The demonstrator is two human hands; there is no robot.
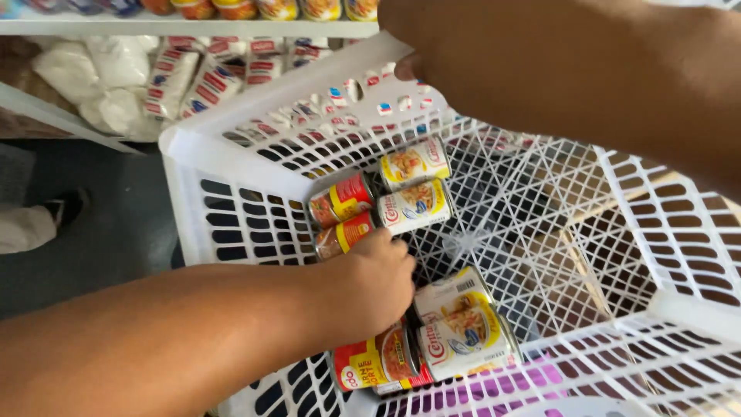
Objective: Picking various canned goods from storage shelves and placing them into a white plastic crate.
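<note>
Head view: white basket holds cans; left hand curled among them, grip unclear.

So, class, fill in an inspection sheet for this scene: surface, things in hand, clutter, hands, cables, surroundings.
Surface: white lattice basket, tilted, dark floor beneath.
Things in hand: cans lying on their sides in two groups on the basket bottom.
Clutter: nothing seen.
Hands: left hand inside the basket among the cans, grip hidden; right hand on the far rim.
Cables: nothing seen.
Surroundings: shelf with jars above, white bags and red-and-white packets below; a foot at left.
</note>
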